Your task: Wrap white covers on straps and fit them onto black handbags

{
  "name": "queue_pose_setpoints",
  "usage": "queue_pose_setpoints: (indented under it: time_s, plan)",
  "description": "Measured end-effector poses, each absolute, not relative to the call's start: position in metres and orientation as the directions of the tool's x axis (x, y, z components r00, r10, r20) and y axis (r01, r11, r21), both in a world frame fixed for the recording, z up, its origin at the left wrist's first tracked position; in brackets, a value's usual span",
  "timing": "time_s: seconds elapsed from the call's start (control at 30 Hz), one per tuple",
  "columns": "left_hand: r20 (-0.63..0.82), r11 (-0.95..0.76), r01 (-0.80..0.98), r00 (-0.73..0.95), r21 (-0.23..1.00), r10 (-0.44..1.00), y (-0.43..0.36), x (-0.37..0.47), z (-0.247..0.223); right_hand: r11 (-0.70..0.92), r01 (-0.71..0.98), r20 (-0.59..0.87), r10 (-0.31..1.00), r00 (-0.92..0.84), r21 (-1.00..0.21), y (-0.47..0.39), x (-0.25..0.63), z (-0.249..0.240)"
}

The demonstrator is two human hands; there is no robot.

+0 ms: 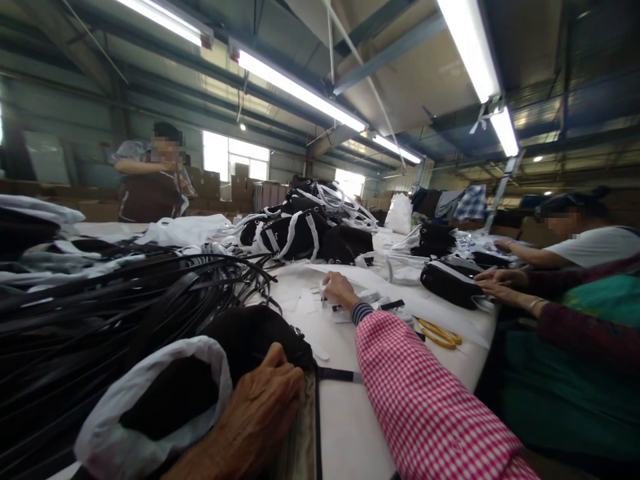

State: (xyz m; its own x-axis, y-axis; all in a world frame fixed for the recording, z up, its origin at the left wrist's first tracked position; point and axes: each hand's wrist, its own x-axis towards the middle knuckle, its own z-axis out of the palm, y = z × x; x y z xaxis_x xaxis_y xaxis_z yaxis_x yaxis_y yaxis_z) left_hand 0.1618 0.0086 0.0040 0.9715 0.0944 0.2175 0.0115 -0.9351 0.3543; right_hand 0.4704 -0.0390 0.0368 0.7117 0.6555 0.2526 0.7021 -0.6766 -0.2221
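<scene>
A black bag (255, 333) with a white wrapped handle (150, 453) lies in front of me at the bottom left. My left hand (263, 400) rests on it, fingers curled over the fabric near its zipped edge. Farther out, in a pink checked sleeve, my right hand (339, 291) reaches over small clear and white pieces (370, 300). Its fingers are pressed together at a small whitish thing, too small to name. A dark strap (336, 375) sticks out from the bag's right side.
Black straps (165, 300) are heaped at the left. Black bags with white handles (305, 230) form a pile beyond. Yellow-handled scissors (440, 333) lie to the right. A person at the right handles a black pouch (453, 283); two other people are farther off.
</scene>
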Motion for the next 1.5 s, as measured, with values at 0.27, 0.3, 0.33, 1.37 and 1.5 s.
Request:
queue_pose_setpoints:
  time_s: [0.27,0.3,0.33,1.37,1.5]
  plan:
    - [0.186,-0.947,0.017,0.979,0.321,0.08,0.008,0.163,0.006,-0.634,0.753,0.223,0.72,0.657,-0.173,-0.044,0.472,0.037]
    - [0.169,-0.946,0.027,0.982,0.324,0.086,0.008,0.162,0.007,-0.617,0.774,0.226,0.741,0.632,-0.141,-0.045,0.468,0.031]
    - [0.156,-0.943,0.039,0.983,0.331,0.096,0.008,0.162,0.008,-0.597,0.794,0.231,0.762,0.605,-0.112,-0.047,0.464,0.025]
    - [0.279,-0.937,-0.048,0.959,0.346,0.053,0.025,0.165,-0.003,-0.171,0.957,0.408,0.876,0.256,-0.233,-0.207,0.274,-0.008]
    - [0.263,-0.929,-0.058,0.964,0.364,0.043,0.028,0.165,-0.004,-0.197,0.857,0.485,0.755,0.442,-0.476,-0.203,0.283,-0.003]
